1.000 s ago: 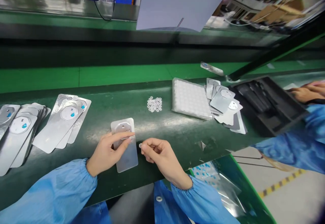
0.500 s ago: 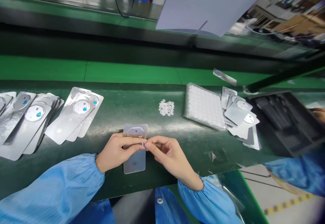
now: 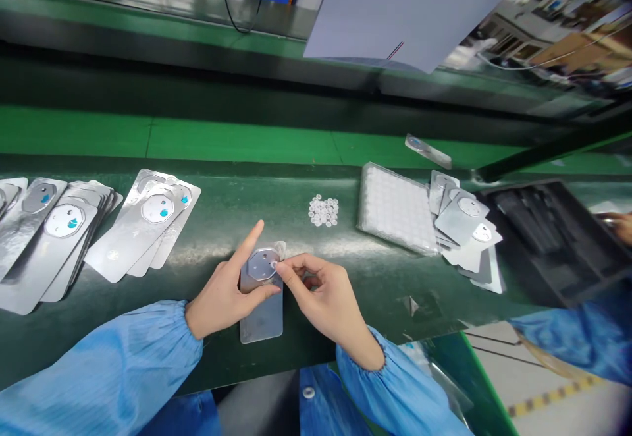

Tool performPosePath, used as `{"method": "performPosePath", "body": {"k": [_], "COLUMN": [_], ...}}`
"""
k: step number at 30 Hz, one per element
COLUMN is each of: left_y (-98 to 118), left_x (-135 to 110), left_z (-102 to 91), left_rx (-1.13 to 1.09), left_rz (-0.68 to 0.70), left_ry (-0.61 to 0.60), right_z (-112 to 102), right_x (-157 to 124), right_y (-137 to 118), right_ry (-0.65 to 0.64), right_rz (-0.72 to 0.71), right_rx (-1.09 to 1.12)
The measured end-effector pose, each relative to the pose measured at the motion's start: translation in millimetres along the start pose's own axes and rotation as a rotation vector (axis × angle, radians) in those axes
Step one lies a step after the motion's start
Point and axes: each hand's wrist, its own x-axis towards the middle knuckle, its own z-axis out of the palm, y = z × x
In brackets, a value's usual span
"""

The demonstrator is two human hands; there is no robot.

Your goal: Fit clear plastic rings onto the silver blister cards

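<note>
A grey metal plate (image 3: 261, 321) with rounded corners lies on the green bench in front of me. Near its far end is an octagonal panel (image 3: 260, 265) with small holes. My left hand (image 3: 230, 294) rests along the plate's left side, thumb and index finger spread apart, the thumb lying across the plate. Over the panel's right edge, my right hand (image 3: 316, 291) pinches a small pale piece (image 3: 274, 265) against the panel; the fingertips mostly hide it. Beyond the plate sits a cluster of small clear round pieces (image 3: 323, 211).
Stacks of similar plates lie at left (image 3: 69, 245) and centre-left (image 3: 143, 225). To the right are a clear tray of white round pieces (image 3: 395, 209), more plates (image 3: 464, 218) and a black tray (image 3: 543, 238). Another person's hand (image 3: 621, 225) shows at the right edge.
My hands have parted. The left index finger and thumb have spread apart, and my right hand has carried the small piece up and left onto the panel.
</note>
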Motion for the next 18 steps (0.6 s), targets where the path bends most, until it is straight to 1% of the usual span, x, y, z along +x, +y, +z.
{"method": "performPosePath", "body": {"k": [5,10,12,14,16,18], "left_y": [0.9,-1.5,-3.7,-5.1,-5.2,-3.8], "left_x": [-0.5,-1.5,0.2,4.3,10.1,15.2], "left_z": [1.2,2.0,0.9,-1.3,-4.3,-7.4], "left_rx": [-0.042,-0.114,-0.172,-0.209,-0.203,-0.188], "left_rz": [-0.008,0.031,0.046,0.027,-0.027,-0.083], "left_ry": [0.022,0.022,0.013,0.033,0.094,0.153], "right_z": [1.8,-1.2,-0.6,2.0,3.7,-0.8], "right_x": [0.9,2.5,6.2,13.1,21.6,27.1], "right_y": [-3.3,-8.6,-9.1,-8.1,-5.6,-1.5], "right_ry": [0.003,-0.01,-0.029,-0.045,-0.114,-0.214], "right_rz": [-0.007,-0.011,0.0,0.015,0.047,0.098], "right_rx": [-0.029,-0.028,-0.024,0.006,0.098,0.261]}}
